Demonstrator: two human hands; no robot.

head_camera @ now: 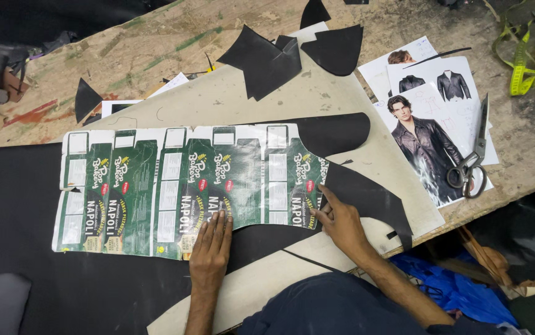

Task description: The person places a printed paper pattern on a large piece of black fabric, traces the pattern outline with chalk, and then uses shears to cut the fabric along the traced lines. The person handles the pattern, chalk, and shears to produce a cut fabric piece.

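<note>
A long pattern piece made of flattened green and white printed cardboard (174, 186) lies across black material (25, 248) on a worktable. My left hand (211, 248) presses flat on the pattern's lower edge near the middle, fingers together. At the pattern's right end my right hand (340, 220) rests with fingertips touching the cardboard edge and the black material (366, 192) beside it. Neither hand holds anything.
Grey scissors (473, 161) lie on printed jacket pictures (432, 124) at the right. Black offcuts (267, 59) sit at the back on a pale board (261, 102). A yellow tape measure (521, 62) is at the far right. The table's edge runs diagonally at lower right.
</note>
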